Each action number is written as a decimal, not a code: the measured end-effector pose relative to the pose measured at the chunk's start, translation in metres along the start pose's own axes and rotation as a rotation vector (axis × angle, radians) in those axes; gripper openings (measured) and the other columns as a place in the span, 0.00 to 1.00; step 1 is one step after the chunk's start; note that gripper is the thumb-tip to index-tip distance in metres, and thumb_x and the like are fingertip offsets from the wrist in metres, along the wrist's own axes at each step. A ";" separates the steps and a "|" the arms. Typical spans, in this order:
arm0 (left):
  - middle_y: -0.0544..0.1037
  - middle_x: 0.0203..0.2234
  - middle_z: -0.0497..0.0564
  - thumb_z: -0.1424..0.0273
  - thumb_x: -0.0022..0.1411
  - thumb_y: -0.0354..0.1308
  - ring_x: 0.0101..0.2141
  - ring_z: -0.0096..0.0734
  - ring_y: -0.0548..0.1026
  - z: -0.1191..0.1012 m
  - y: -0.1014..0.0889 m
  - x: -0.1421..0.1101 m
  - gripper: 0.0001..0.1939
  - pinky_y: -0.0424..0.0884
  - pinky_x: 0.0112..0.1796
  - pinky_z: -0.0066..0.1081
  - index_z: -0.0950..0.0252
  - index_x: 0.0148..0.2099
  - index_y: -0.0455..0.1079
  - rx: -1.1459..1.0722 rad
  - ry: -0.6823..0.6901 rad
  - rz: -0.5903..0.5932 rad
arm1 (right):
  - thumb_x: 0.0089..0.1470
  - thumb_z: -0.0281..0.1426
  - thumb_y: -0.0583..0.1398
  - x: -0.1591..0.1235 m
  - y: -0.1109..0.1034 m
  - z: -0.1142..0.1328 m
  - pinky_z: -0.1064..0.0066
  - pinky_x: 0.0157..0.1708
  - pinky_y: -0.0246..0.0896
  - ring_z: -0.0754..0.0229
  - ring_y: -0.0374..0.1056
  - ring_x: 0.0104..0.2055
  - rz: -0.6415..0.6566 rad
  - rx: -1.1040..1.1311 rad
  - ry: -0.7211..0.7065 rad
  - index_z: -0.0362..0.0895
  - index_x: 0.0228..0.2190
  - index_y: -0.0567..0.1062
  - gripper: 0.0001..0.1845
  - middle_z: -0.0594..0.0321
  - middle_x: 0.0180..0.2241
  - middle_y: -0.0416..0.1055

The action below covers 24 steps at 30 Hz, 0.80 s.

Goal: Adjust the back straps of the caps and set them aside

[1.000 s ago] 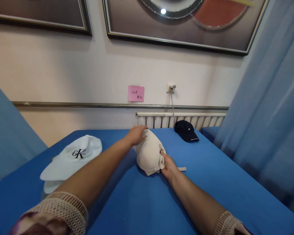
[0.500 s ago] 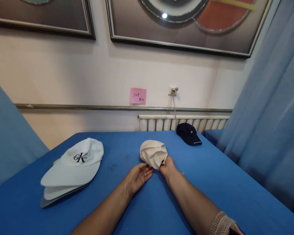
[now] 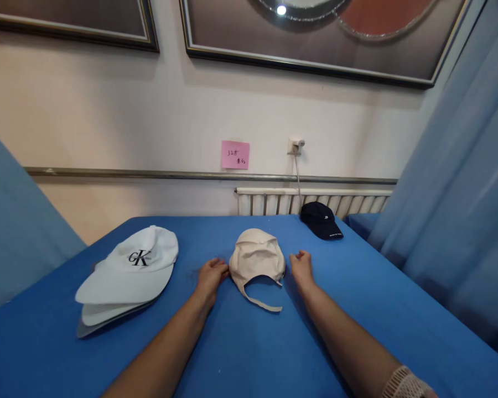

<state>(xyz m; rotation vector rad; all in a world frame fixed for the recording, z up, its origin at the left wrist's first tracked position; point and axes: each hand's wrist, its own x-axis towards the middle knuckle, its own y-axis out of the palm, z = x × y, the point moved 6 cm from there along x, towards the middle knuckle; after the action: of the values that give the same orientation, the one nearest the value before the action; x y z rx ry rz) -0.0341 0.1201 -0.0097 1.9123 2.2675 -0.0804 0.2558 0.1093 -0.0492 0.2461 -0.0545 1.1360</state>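
Note:
A beige cap (image 3: 256,257) lies on the blue table (image 3: 249,342) with its back strap (image 3: 261,303) looping toward me. My left hand (image 3: 209,276) rests at the cap's left edge, fingers curled and pinched against the rim. On the cap's right, my right hand (image 3: 302,266) lies on the cloth, loosely curled with nothing in it and a small gap to the cap.
A stack of white caps (image 3: 126,273), the top one printed "GK", lies at the left. A dark navy cap (image 3: 320,220) sits at the far edge by the radiator (image 3: 311,202). Blue curtains (image 3: 460,182) hang on both sides. A pink note (image 3: 235,155) is stuck on the wall.
The beige cap was held bunched in my right hand; now it lies flat with its strap out. My right hand has let go and moved right, and my left hand has moved to the rim.

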 end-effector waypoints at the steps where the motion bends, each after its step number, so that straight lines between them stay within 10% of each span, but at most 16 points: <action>1: 0.72 0.50 0.59 0.80 0.54 0.59 0.54 0.42 0.70 -0.005 -0.003 -0.002 0.22 0.69 0.53 0.39 0.65 0.51 0.63 0.036 0.052 -0.032 | 0.45 0.32 0.58 -0.003 -0.011 0.003 0.70 0.32 0.64 0.57 0.70 0.33 -0.057 -0.058 -0.016 0.45 0.34 0.71 0.11 0.61 0.29 0.73; 5: 0.71 0.50 0.56 0.74 0.57 0.57 0.53 0.42 0.68 -0.027 0.010 -0.027 0.18 0.63 0.56 0.42 0.62 0.51 0.67 0.343 0.403 0.056 | 0.42 0.30 0.60 -0.023 -0.029 0.020 0.69 0.36 0.61 0.56 0.68 0.34 -0.109 -0.267 -0.067 0.47 0.29 0.73 0.08 0.62 0.29 0.72; 8: 0.75 0.43 0.55 0.71 0.61 0.54 0.46 0.41 0.72 -0.031 0.039 -0.060 0.12 0.66 0.52 0.42 0.61 0.47 0.70 0.623 0.707 0.292 | 0.45 0.33 0.62 -0.042 -0.012 0.035 0.70 0.31 0.56 0.59 0.65 0.28 0.142 -0.597 -0.163 0.47 0.24 0.73 0.03 0.65 0.25 0.71; 12: 0.77 0.40 0.54 0.72 0.60 0.53 0.44 0.42 0.73 -0.015 0.063 -0.085 0.11 0.67 0.50 0.40 0.58 0.43 0.73 0.674 0.767 0.514 | 0.43 0.32 0.66 -0.059 0.006 0.039 0.72 0.26 0.49 0.62 0.61 0.24 0.352 -0.836 -0.271 0.46 0.22 0.73 0.06 0.65 0.23 0.70; 24: 0.78 0.46 0.52 0.72 0.61 0.54 0.39 0.35 0.76 -0.009 0.067 -0.080 0.26 0.70 0.46 0.35 0.55 0.62 0.64 0.599 0.675 0.557 | 0.46 0.47 0.65 -0.067 0.027 0.034 0.75 0.22 0.49 0.68 0.57 0.20 0.602 0.012 0.201 0.43 0.24 0.71 0.20 0.69 0.19 0.65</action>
<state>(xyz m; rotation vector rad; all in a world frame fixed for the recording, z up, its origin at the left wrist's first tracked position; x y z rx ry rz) 0.0438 0.0549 0.0172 3.2389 2.0776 -0.0446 0.2059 0.0532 -0.0224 0.1253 0.0612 1.7558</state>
